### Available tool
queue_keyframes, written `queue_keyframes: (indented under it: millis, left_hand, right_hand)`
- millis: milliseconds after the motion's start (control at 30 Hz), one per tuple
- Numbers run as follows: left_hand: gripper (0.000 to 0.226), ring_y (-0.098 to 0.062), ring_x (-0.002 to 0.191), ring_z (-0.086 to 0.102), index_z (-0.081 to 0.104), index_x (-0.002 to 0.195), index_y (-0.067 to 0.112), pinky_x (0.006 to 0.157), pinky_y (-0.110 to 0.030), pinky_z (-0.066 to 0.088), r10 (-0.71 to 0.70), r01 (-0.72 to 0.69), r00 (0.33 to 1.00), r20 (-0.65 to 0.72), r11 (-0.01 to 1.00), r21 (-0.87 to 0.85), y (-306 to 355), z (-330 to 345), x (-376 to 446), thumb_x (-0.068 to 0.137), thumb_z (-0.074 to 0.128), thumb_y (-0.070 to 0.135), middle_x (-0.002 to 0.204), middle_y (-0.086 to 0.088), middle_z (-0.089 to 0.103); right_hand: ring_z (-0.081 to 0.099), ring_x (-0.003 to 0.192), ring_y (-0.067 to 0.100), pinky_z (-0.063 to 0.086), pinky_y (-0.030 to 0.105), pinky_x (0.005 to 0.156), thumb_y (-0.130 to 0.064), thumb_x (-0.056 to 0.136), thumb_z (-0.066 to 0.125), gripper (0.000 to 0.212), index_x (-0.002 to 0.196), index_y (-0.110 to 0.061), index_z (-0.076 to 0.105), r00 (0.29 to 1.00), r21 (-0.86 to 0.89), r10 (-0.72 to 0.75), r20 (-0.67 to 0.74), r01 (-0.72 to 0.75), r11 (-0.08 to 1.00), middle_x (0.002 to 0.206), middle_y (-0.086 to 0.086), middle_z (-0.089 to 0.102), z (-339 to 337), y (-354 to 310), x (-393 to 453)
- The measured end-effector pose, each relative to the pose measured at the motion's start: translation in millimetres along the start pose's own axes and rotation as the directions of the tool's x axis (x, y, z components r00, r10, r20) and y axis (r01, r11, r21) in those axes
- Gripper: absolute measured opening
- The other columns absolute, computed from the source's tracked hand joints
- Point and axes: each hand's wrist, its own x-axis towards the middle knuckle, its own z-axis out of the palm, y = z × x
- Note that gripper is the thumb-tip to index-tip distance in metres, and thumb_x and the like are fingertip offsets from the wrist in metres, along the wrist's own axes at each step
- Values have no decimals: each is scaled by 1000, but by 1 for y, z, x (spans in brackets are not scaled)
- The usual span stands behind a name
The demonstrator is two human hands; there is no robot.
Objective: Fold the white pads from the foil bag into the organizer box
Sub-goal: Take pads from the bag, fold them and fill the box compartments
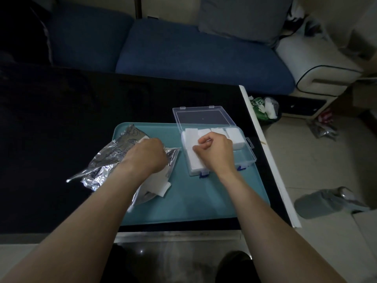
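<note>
Filing pads: one hand pressing into the box, the other reaching at the bag.

The right hand (212, 149) is curling its fingers down on a folded pad (194, 160) in the box (247, 155), seemingly tucking it flat so it stays packed beside the others. The left hand (148, 154) is resting on the foil bag (106, 160); whether it is pinching a pad I cannot tell, though it looks to be fetching one. Loose pads (161, 184) are spilling from the bag's mouth onto the teal tray (204, 201), which is sitting on the dark tabletop (61, 119), keeping everything within reach.
</note>
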Motion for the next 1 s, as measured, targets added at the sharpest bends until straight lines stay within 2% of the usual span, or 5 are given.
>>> queue_keyframes:
  millis: [167,400,500,800,1000]
  left_hand:
    - [24,-33,105,58,58,112,7,77,-35,41,0,0,1000,6,1000,-7,-1,0,2,95,47,19,122,-17,57]
    - [25,-31,102,56,57,114,7,77,-36,41,-2,2,1000,6,1000,1,-2,0,3,95,46,19,125,-17,55]
    - [25,-33,106,57,56,114,7,77,-35,40,-3,3,1000,10,1000,7,-1,-1,3,95,46,19,126,-17,53]
    - [25,-32,105,57,56,115,6,78,-36,40,-6,6,1000,10,1000,5,0,-1,1,97,44,18,123,-16,56]
    - [23,-34,109,57,56,113,5,77,-36,39,-5,5,1000,7,1000,6,-2,-1,3,97,45,16,124,-18,56]
  right_hand:
    - [60,63,-8,43,5,62,-15,78,78,12,88,-20,74,996,176,92,14,-93,980,71,-12,68,-8,-1,4]
    - [62,69,6,49,12,62,-10,78,81,15,92,-14,77,951,363,267,158,-307,880,88,-5,75,-58,10,-1]
    - [58,66,3,45,11,53,-6,78,78,11,87,-11,78,931,291,308,198,-355,888,89,-6,74,-64,17,-5]
    - [64,98,22,46,43,102,-32,82,73,12,78,-21,72,925,-261,332,184,-279,924,85,-8,68,-41,20,3]
    - [61,96,24,37,46,102,-37,80,68,19,84,-18,69,932,-429,345,107,-270,862,91,-1,69,-35,26,10]
